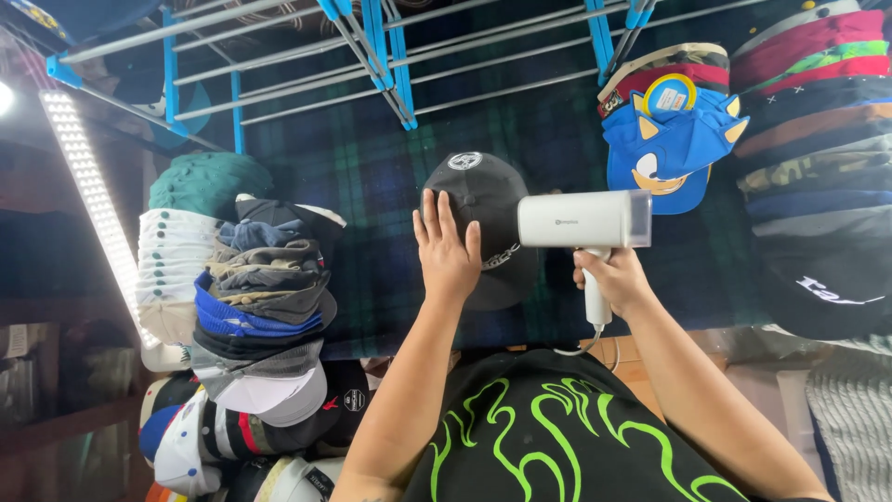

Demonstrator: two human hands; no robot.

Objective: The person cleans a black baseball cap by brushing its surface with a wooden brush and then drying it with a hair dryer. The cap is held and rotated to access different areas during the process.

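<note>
A black cap (490, 200) with a round white emblem and a chain on its brim lies on a dark plaid cloth (372, 177). My left hand (447, 253) rests flat on the cap's left side, fingers together and extended. My right hand (613, 279) grips the handle of a white handheld steamer (581, 220). The steamer's head points left, right over the cap's right edge. Its white cord hangs down from the handle toward my body.
Stacks of caps stand at the left (251, 307) and right (818, 139). A blue cartoon-face cap (671, 149) lies beyond the steamer. A blue and grey drying rack (381, 56) spans the far side. An LED light strip (88, 195) runs along the left.
</note>
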